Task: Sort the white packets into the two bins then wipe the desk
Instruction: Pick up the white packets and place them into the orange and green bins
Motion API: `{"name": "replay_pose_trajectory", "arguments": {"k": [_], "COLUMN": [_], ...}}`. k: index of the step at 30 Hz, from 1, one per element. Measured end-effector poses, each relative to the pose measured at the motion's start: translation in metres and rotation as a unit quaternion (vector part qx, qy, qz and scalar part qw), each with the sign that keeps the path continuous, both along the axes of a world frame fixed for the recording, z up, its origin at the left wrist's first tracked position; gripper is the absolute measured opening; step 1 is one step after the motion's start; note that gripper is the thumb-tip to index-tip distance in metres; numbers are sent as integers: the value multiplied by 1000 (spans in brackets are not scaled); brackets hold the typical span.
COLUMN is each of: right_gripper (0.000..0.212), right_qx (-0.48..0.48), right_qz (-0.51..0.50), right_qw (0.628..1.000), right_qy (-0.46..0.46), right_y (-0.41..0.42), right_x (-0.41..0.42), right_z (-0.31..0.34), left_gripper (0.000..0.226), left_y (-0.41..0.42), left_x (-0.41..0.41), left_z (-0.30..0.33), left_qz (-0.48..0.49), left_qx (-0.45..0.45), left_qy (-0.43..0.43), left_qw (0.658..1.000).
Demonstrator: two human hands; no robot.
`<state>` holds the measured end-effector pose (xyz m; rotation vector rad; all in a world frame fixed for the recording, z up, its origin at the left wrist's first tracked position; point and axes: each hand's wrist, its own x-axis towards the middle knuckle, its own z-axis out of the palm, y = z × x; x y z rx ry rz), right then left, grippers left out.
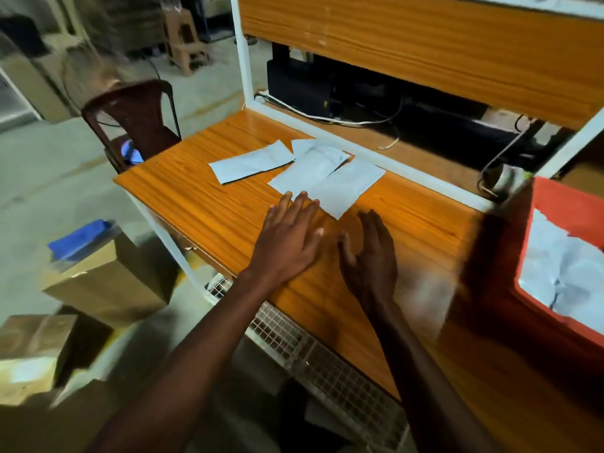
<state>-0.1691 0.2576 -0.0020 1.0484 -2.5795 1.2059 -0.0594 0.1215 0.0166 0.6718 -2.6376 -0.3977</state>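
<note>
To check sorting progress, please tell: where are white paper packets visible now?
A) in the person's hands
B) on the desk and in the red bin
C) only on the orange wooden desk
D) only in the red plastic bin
B: several white paper packets lie on the orange wooden desk, others fill the red plastic bin; the left hand and right hand hold nothing.

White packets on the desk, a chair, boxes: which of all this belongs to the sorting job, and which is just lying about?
Part of the job:
white packets loose on the desk
red bin already holding packets
left hand, right hand

Just lying about:
brown chair
cardboard boxes
cables behind the desk
</note>
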Motion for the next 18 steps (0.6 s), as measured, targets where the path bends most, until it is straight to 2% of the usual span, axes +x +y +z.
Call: {"name": "replay_pose_trajectory", "arguments": {"k": [5, 10, 18], "right_gripper": [69, 64, 65], "right_qx": [37, 41, 53], "right_qz": [-17, -63, -116], "right_qw": [999, 997, 991], "right_qy": [-27, -27, -27], "right_y": [-60, -111, -168], "right_x": [-24, -44, -78], "right_z": [-7, -14, -36], "left_gripper": [63, 66, 60], "left_y": [-58, -113, -183], "left_x": [-23, -51, -117], "left_z": [-8, -12, -42], "left_qz": [-8, -30, -76], "left_qx": [6, 5, -30], "left_qy": [-45, -88, -55], "left_qw": [999, 996, 995]}}
